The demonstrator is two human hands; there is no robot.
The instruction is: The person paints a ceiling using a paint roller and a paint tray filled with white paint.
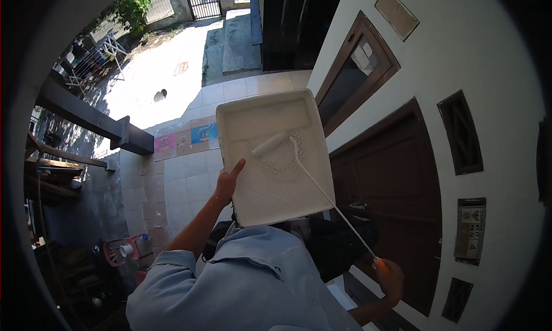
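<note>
Roller (271, 147) is held by its orange handle (381, 266) in R hand (393, 283), lower right of frame, fingers closed round it. Rod runs up-left over lower right part of tray (276, 196) to the sleeve, approx upper centre of frame. Sleeve lies up-left of R fingers, well apart, long axis tilted lower left to upper right, roughly crosswise to rod. L hand (226, 184) is nearer: sleeve is just up-right of its thumb. Tray is gripped at left rim by L hand, thumb on top; other L fingers hidden.
</note>
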